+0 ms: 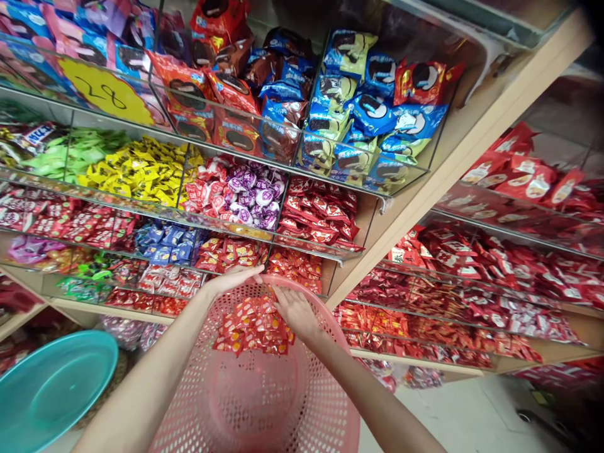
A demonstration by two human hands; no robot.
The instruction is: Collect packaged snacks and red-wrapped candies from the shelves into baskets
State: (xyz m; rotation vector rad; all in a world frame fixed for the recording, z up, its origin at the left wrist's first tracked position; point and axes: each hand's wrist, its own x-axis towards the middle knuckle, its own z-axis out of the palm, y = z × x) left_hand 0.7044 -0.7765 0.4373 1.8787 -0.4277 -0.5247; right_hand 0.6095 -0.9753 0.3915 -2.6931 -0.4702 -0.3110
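Observation:
A pink perforated plastic basket [325, 377] is tilted against the lower shelf bins. Red candy packets with yellow and orange spots [255, 324] lie inside it near its far side. My left hand [236, 279] is at the basket's far rim, fingers stretched to the right along it. Inside the far right part of the basket, my right hand [296, 308] lies with fingers extended beside the packets. Similar red packets [299, 267] fill the shelf bin just beyond the rim.
Clear-fronted shelf bins hold yellow [141, 171], purple [255, 192] and blue [172, 242] sweets. A yellow tag [106, 91] reads 28. A teal basin [61, 384] stands lower left. More shelves of red packets [500, 258] are at right.

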